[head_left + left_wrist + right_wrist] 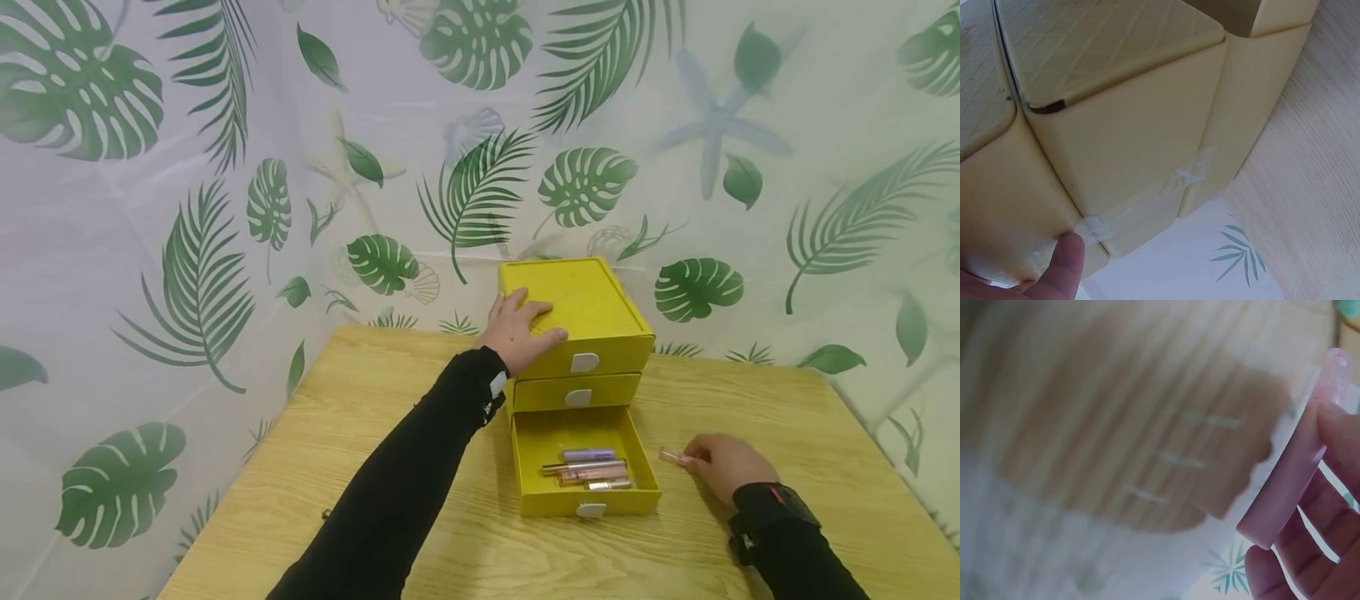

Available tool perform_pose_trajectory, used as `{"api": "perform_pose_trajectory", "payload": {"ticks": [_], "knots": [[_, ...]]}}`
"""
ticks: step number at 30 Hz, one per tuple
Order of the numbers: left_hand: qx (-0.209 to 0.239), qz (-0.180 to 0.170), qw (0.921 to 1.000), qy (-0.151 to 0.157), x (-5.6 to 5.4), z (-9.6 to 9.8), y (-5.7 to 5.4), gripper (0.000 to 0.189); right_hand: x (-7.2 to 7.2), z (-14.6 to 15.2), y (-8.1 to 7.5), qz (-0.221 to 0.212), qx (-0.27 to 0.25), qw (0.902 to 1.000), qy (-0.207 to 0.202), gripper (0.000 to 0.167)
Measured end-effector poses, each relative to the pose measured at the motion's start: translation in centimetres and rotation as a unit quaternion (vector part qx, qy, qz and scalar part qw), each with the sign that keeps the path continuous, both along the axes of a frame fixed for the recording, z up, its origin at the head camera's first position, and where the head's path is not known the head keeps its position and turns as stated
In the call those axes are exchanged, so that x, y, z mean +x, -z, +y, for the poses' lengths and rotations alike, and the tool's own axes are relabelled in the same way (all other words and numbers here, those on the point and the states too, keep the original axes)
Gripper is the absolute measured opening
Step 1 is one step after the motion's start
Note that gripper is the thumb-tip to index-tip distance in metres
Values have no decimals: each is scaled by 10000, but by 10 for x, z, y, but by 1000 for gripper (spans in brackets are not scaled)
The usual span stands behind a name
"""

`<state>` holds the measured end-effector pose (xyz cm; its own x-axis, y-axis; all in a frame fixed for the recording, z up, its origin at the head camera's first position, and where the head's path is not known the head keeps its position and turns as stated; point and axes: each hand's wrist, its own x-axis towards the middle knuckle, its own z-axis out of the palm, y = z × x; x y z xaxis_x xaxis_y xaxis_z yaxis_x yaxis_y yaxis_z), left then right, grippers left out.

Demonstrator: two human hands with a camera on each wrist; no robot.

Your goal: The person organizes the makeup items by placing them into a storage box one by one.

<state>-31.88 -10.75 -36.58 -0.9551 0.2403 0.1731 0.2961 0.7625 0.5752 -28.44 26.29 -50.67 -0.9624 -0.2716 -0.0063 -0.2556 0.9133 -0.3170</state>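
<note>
A yellow drawer box (pixel 581 292) with three stacked drawers stands on the table. My left hand (pixel 517 333) rests on its top left edge, fingers spread; in the left wrist view a fingertip (pixel 1070 247) touches the box's side near clear tape. The bottom drawer (pixel 555 505) is pulled out and holds several slim tubes, among them a purple tube (pixel 588 455) and a silver-capped tube (pixel 609 484). Right of this drawer, my right hand (pixel 731 468) pinches a pink lip gloss tube (pixel 1288 472) between thumb and fingers, close over the table.
The wood-grain table (pixel 420 517) runs out on both sides of the box. Behind it hangs a white cloth (pixel 315 292) printed with green leaves. A small dark object (pixel 326 514) lies beside my left sleeve. The middle drawer (pixel 615 392) is closed, with a white tab.
</note>
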Motion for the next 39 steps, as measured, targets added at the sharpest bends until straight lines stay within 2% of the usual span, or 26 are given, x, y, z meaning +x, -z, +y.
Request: {"api": "perform_pose_trajectory", "payload": {"ticks": [7,13,22,26,33,39], "knots": [[20,40,10000,4,0,0,1,63,2,-17,-14,446,-493,9977,-112,21],[-7,-48,10000,-57,-2,0,3,63,12,-43,-32,834,-779,9928,-375,19],[45,37,10000,-67,1,0,1,62,24,-80,-47,1257,-826,9844,-917,9],[72,22,9999,-96,1,1,1,61,26,-95,-45,1294,-739,9824,-1128,6],[81,38,9999,-113,2,1,2,60,28,-116,-32,1551,-458,9782,-1301,5],[23,78,9999,-111,2,1,1,60,27,-127,-22,1330,-376,9810,-1365,4]]}}
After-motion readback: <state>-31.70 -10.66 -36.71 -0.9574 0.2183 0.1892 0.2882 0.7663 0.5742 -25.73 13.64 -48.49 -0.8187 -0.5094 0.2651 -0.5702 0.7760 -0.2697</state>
